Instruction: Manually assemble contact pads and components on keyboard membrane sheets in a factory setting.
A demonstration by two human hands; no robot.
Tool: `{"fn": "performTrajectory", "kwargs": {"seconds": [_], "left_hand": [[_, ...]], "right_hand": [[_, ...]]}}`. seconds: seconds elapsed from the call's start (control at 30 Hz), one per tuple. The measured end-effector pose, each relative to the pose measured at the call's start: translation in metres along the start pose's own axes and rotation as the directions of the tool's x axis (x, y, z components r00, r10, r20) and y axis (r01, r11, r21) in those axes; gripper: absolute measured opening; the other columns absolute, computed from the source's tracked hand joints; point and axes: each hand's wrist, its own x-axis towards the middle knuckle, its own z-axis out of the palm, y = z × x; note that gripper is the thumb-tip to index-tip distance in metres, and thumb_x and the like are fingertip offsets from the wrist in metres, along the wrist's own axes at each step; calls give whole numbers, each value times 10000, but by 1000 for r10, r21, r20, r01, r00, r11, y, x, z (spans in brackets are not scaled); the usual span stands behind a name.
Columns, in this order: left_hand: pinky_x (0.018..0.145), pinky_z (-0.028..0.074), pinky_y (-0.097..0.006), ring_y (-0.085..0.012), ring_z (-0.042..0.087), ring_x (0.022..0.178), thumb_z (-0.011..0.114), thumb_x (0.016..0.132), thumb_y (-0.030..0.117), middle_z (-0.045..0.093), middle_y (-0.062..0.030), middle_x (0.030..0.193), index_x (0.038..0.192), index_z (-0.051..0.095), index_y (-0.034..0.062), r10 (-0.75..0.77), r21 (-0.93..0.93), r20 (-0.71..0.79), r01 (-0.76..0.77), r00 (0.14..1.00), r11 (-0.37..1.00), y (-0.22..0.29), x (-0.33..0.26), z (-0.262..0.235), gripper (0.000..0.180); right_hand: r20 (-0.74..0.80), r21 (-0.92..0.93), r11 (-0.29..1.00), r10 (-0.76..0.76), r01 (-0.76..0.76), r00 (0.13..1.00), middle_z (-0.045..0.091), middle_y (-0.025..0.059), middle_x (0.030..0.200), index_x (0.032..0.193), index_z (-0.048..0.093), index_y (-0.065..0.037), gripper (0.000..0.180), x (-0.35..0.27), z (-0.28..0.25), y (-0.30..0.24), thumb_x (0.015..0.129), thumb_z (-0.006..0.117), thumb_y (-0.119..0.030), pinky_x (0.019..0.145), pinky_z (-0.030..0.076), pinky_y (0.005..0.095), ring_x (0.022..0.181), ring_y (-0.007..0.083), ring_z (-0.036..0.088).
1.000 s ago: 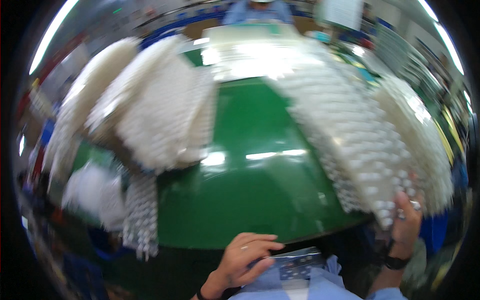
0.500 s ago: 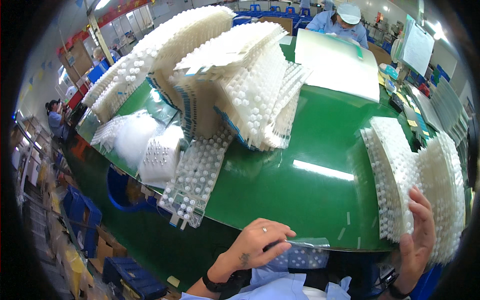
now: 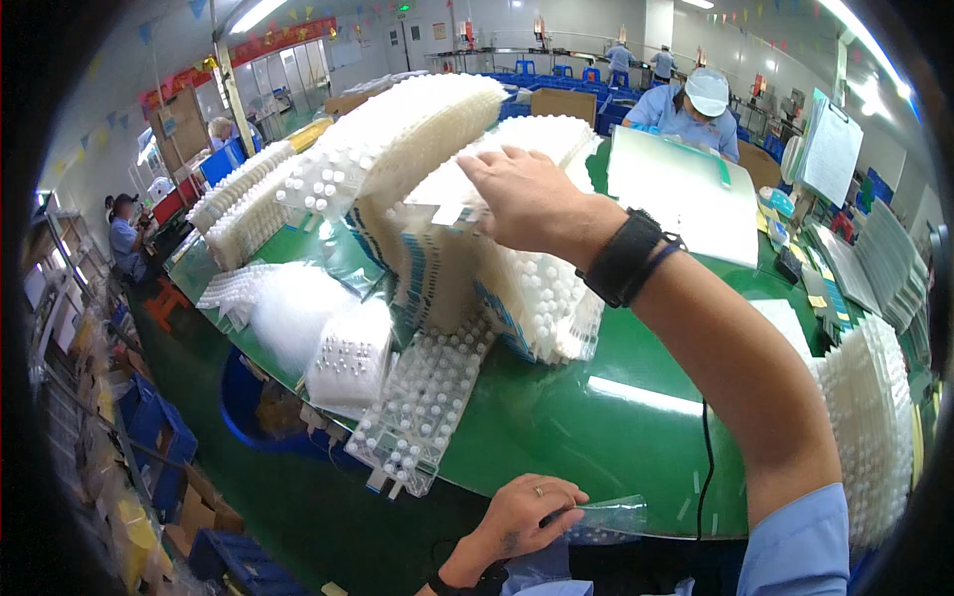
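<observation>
At the near edge of the green table (image 3: 616,447), the left hand (image 3: 532,512) pinches a clear plastic sheet (image 3: 618,514); the right hand (image 3: 527,199) reaches over a stack of white-studded sheets (image 3: 549,293) on the table's middle (whether it grips any, I cannot tell).

Stack (image 3: 556,288): many thin translucent sheets with white domes, bunched together, leaning and fanned, not squared up. Blue-marked ends face the near-left side of the table (image 3: 556,437). Sits around table's middle. Right hand (image 3: 522,199) is over its top, partly covering it; contact can't be told. Film (image 3: 614,515): clear, glossy, slightly curled, white dots on lower part. Held at one end in left hand (image 3: 537,512), at table's near edge.
</observation>
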Motion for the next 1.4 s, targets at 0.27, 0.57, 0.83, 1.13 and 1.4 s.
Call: {"fn": "performTrajectory", "kwargs": {"seconds": [0.27,0.57,0.83,1.13,1.4], "left_hand": [[815,514,-368,-212,681,934,697,841,190,717,-28,985,800,617,78,12,7,5,-12,1000,1000,-4,-4,2,144],[795,514,-364,-213,675,890,680,858,187,703,-23,947,822,614,77,52,15,-36,-51,998,999,-4,1,4,133],[786,514,-364,-219,676,886,679,860,186,702,-27,949,823,607,78,53,43,-65,-50,996,998,-3,-2,8,135],[777,511,-351,-212,689,894,713,822,164,722,-27,953,800,629,83,36,77,-74,-30,997,997,-1,0,10,119],[772,505,-350,-214,682,885,693,836,189,711,-17,933,817,627,83,75,114,-117,-61,990,992,3,0,8,126]], "right_hand": [[308,450,850,141,-275,941,661,205,1038,1224,582,6,516,18,-29,49,796,720,-245,833,487,337,960,254,638],[135,485,859,113,-165,984,669,228,1028,1175,616,-13,390,11,-11,52,810,674,-138,844,489,380,958,333,646],[41,502,865,10,-30,999,654,198,1072,1157,615,-31,490,-5,-2,55,711,788,-137,892,477,388,1022,352,611],[-70,679,728,192,-95,979,688,191,923,1025,668,-18,242,-4,11,65,790,615,-46,794,505,376,859,339,653],[-664,410,910,254,58,704,677,155,1022,1098,633,-9,269,-108,-59,33,832,589,3,757,529,350,901,278,671]]}}
